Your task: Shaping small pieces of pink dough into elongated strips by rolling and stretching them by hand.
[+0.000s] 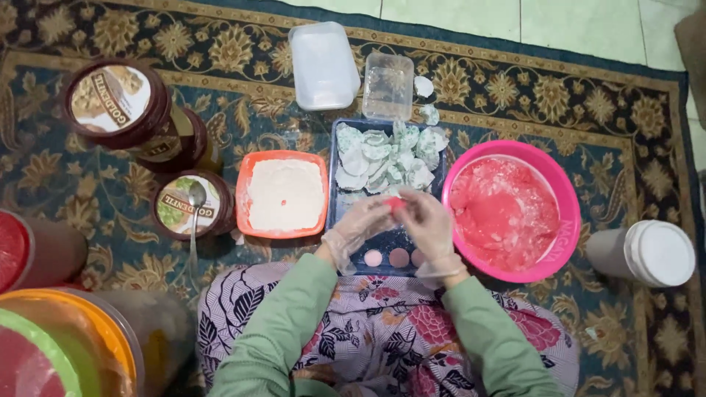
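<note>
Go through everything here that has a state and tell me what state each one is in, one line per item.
Left hand: gloved, pinching the pink piece.
Right hand: gloved, on the same piece.
Pink bowl: open, holding pink dough.
Orange tub: open, full of white powder.
Blue tray: white-green pieces at the far end, three pink discs near.
Clear box: open, empty.
White lid: off, lying flat.
Brown jar: lidded, spoon on top.
White-capped jar: lying on its side, capped.
</note>
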